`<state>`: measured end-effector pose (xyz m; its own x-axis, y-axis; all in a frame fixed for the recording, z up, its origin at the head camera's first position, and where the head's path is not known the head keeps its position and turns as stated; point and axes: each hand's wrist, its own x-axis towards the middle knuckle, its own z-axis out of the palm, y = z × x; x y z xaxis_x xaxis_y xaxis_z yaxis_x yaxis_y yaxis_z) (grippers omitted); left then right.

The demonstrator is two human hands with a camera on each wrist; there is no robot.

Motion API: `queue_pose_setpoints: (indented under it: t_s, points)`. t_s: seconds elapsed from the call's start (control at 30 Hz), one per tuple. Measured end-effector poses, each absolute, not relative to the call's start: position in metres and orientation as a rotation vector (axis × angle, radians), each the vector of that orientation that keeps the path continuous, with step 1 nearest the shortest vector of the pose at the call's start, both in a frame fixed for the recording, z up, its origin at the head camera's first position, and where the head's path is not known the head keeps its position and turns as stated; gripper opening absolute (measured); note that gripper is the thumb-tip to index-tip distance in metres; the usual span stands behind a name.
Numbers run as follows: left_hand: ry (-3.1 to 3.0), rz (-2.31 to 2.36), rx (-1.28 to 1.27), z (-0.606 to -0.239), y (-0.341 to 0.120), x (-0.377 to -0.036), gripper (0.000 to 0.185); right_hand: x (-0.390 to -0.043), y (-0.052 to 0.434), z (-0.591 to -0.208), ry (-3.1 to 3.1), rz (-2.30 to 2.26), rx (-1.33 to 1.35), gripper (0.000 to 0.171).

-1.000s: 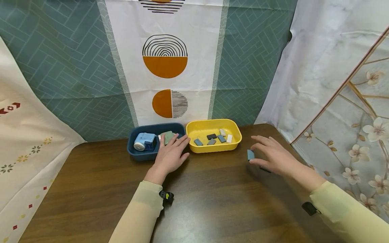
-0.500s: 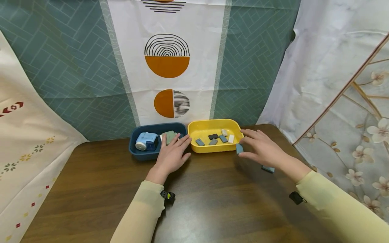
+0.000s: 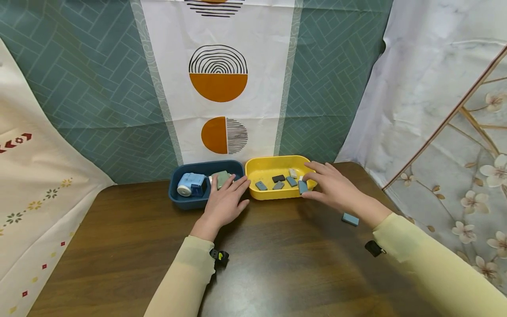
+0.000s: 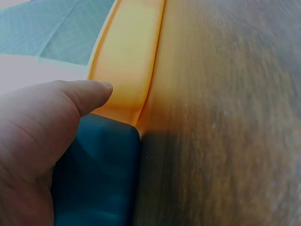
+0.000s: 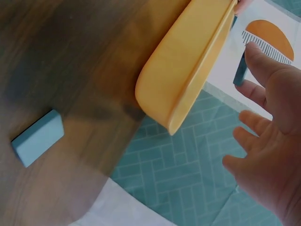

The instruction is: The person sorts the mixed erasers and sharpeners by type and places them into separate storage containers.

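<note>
Currently the right hand (image 3: 334,190) pinches a small blue block (image 3: 303,186) between thumb and fingers (image 3: 313,177) over the near right corner of the yellow tray (image 3: 253,166). Block looks light, stiff and smooth, probably an eraser, best held across its narrow flat faces as it is. Left hand (image 3: 224,204) lies flat and relaxed against the blue tray (image 3: 174,193), holding nothing. A second blue block (image 3: 350,219) lies on the table (image 3: 277,264), right of the trays.

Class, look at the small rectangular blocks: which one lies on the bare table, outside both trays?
The light blue block beside the right forearm. It lies alone on the wooden table; the others lie in the yellow tray or are pinched by the right hand.
</note>
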<state>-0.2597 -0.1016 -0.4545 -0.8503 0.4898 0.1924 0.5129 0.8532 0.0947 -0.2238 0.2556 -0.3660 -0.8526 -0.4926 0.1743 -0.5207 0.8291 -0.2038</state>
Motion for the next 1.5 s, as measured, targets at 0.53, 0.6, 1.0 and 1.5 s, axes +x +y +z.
queue_pose_setpoints:
  t_s: [0.53, 0.6, 1.0, 1.5]
  points:
    - [-2.874, -0.209, -0.783, -0.455, -0.102, -0.259, 0.069, -0.246, 0.228, -0.372, -2.901, 0.375, 0.780, 0.045]
    - [-2.875, -0.212, -0.782, -0.455, -0.101, -0.260, 0.069, -0.249, 0.225, -0.373, -2.908, 0.368, 0.780, 0.045]
    - [-2.854, -0.209, -0.795, -0.456, -0.101, -0.259, 0.069, -0.264, 0.208, -0.377, -2.921, 0.356, 0.779, 0.047]
    - [-2.846, -0.205, -0.797, -0.453, -0.103, -0.260, 0.068, -0.284, 0.187, -0.380, -2.964, 0.343, 0.737, 0.047]
